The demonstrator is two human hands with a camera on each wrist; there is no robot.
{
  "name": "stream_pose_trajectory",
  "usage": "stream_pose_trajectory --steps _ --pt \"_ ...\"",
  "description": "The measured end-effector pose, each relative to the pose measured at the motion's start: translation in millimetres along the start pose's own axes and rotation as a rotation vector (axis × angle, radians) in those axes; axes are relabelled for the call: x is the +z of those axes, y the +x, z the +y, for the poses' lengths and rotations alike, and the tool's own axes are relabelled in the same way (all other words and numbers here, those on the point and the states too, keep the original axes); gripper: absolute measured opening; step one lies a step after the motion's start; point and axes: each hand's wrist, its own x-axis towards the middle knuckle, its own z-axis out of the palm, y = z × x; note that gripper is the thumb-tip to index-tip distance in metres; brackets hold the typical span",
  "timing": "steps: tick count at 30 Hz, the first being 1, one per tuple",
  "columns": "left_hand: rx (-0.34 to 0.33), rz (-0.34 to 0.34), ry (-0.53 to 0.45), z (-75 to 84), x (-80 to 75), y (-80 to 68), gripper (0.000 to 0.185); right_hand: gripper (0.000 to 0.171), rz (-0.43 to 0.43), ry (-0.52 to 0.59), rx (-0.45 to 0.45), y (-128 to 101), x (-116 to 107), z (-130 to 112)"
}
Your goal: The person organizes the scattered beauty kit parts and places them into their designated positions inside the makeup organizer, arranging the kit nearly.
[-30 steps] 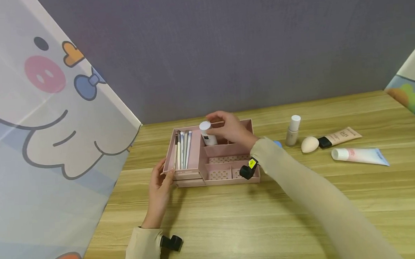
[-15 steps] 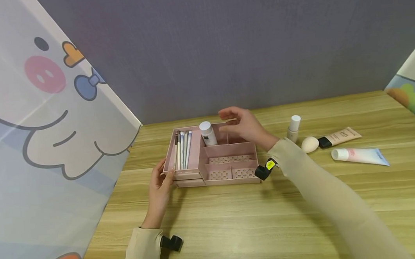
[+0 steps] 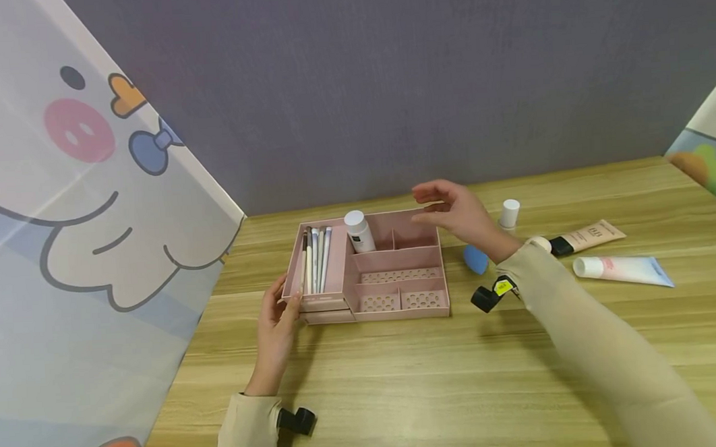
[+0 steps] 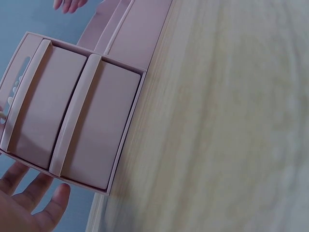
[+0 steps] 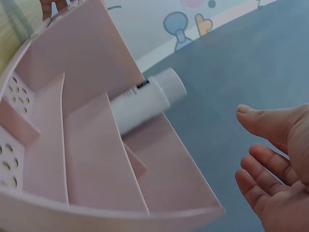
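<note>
Head view: left hand [image 3: 276, 322] rests against the front left corner of the pink organizer [image 3: 369, 267] on the counter [image 3: 439, 374], fingers straight along its side, pinching nothing. Right hand [image 3: 457, 211] hovers above the organizer's back right corner, fingers relaxed and spread, empty. White bottle [image 3: 358, 231] stands upright in a back compartment; brushes [image 3: 314, 258] lie in the long left compartment. Just right of the organizer, a blue sponge [image 3: 475, 259], partly covered by the right forearm. A small bottle [image 3: 508, 213] and a beige sponge [image 3: 540, 242] are mostly hidden behind that wrist. Two tubes [image 3: 602, 251] lie further right. Left wrist view: organizer front [image 4: 72, 116] with two drawer faces; left hand [image 4: 29, 208] cut off at the frame's lower left corner, fingertips just beside the lower drawer; contact cannot be told here. Right wrist view: organizer interior [image 5: 82, 159], the white bottle [image 5: 145, 99] leaning inside; right hand [image 5: 275, 164] cut off at right, fingers loose, apart from the organizer.
</note>
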Motion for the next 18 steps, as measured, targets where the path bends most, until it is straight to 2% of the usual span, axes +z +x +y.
stream_pose_trajectory --steps 7,18 --pt "-0.065 -0.011 0.018 3.3 -1.1 0.5 0.045 0.044 0.061 -0.05 0.014 -9.2 -18.7 7.1" --pt "-0.087 -0.018 0.012 2.1 -1.3 1.3 0.045 0.041 0.166 -0.103 -0.022 -24.7 -47.2 17.5"
